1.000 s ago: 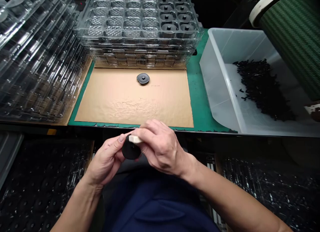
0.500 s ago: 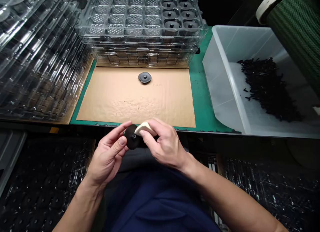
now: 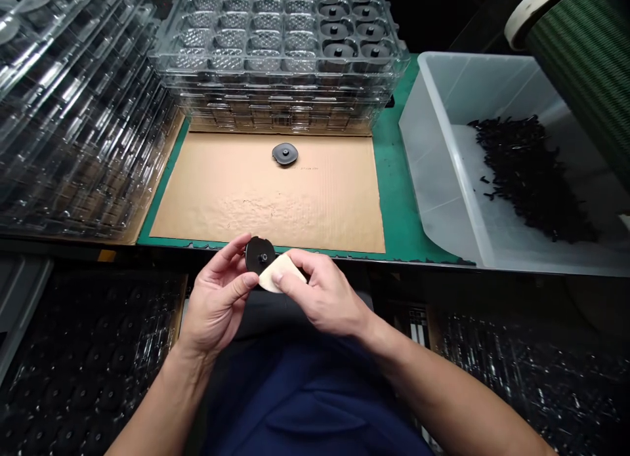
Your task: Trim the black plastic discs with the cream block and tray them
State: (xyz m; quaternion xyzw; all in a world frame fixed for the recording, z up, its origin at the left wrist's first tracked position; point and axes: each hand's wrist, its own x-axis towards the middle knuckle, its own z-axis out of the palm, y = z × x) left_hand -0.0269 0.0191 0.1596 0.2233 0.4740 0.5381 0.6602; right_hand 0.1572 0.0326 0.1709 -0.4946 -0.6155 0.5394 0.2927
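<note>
Above my lap, my left hand (image 3: 216, 298) is closed on a round black plastic disc (image 3: 256, 251) with a small raised hub in its middle. My right hand (image 3: 322, 289) pinches a cream-coloured pad (image 3: 279, 275), perhaps sponge or felt, between thumb and fingers. The pad lies against the lower side of the disc and covers part of it. My left thumb tip meets the pad's left edge. A second dark disc (image 3: 285, 154) of similar shape lies hub up on the cardboard sheet (image 3: 221, 180), beyond my hands.
Clear trays (image 3: 275, 62) are stacked behind the cardboard, with black discs in the top tray's right-hand pockets. More trays (image 3: 73, 115) rise on the left. At right, a translucent bin (image 3: 443, 147) holds many small black pieces (image 3: 536, 174). A green roll (image 3: 585, 62) overhangs it.
My right hand has brought the pad down from the disc's upper right to its lower edge, turning the pad flatter. My left hand has tilted the disc and raised it slightly.
</note>
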